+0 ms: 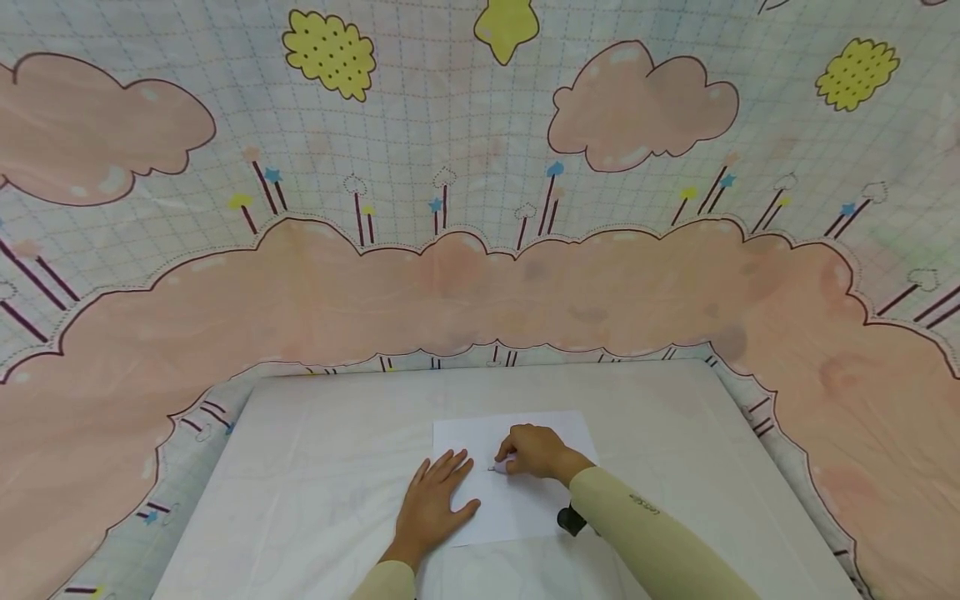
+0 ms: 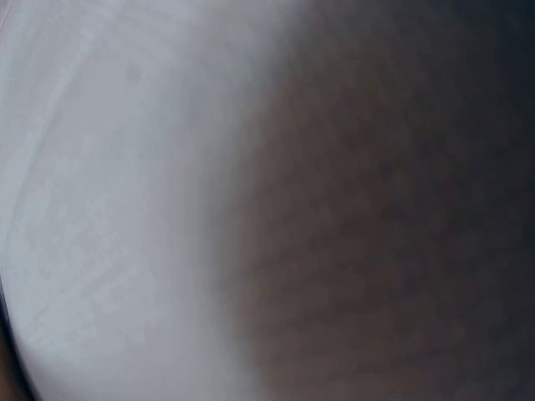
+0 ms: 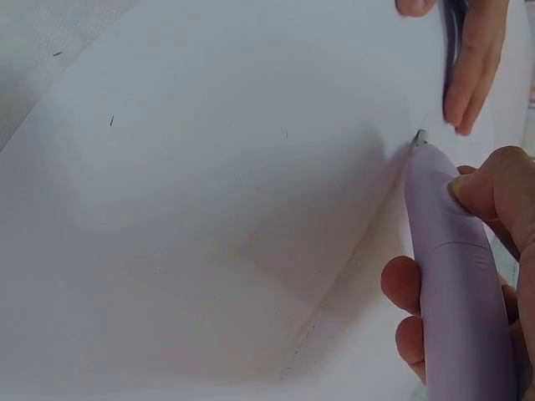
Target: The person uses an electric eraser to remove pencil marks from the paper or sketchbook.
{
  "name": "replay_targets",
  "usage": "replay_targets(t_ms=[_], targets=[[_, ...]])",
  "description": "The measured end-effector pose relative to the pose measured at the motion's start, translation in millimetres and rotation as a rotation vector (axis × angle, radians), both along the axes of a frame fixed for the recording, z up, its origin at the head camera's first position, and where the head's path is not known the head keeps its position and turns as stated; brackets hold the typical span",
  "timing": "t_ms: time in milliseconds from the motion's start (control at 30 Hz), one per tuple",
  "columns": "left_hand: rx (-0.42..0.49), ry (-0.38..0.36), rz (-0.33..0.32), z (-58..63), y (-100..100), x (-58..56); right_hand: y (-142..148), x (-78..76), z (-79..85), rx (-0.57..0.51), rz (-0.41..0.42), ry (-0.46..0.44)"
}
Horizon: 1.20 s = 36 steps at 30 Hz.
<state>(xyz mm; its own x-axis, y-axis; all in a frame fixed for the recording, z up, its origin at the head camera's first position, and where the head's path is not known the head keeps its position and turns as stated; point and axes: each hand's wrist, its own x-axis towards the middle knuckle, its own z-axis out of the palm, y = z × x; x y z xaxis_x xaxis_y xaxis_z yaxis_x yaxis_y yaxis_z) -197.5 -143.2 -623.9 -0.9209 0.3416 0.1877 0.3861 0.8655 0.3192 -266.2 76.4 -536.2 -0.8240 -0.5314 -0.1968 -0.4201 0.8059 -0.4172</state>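
Observation:
A white sheet of paper (image 1: pixel 517 517) lies on the white-covered table. My right hand (image 1: pixel 536 452) grips a thick lavender pen-shaped tool (image 3: pixel 458 276), thumb on its upper side. Its narrow tip meets the paper, and a faint line trails from there toward the lower middle of the right wrist view. I cannot tell exactly what kind of tool it is. With fingers spread, my left hand (image 1: pixel 435 504) rests flat over the sheet's left edge. Its fingers (image 3: pixel 476 75) also show beyond the tip. The left wrist view is mostly blurred skin and white surface.
A few short dark specks are scattered on the sheet and beside it. The white table (image 1: pixel 322 467) extends around the paper. Behind it hangs a cloth (image 1: pixel 480 292) with pink clouds and stars. A black wrist camera (image 1: pixel 572 521) sits under the right sleeve.

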Motion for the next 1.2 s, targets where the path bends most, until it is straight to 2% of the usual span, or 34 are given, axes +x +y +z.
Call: replay_targets(t_ms=[300,600,967,1200], targets=[[0.010,0.007,-0.003,0.0,1,1.5,-4,2.1,-2.1,-0.012,0.035,0.024],[-0.002,0.015,0.003,-2.0,1,2.1,1,5.7,0.6,0.000,0.013,0.021],[0.000,0.047,0.011,-5.9,0,2.8,-8,3.7,-9.3,0.018,0.066,0.066],[0.004,0.048,0.005,-5.0,1,3.3,-7,5.5,-7.4,0.028,0.037,0.051]])
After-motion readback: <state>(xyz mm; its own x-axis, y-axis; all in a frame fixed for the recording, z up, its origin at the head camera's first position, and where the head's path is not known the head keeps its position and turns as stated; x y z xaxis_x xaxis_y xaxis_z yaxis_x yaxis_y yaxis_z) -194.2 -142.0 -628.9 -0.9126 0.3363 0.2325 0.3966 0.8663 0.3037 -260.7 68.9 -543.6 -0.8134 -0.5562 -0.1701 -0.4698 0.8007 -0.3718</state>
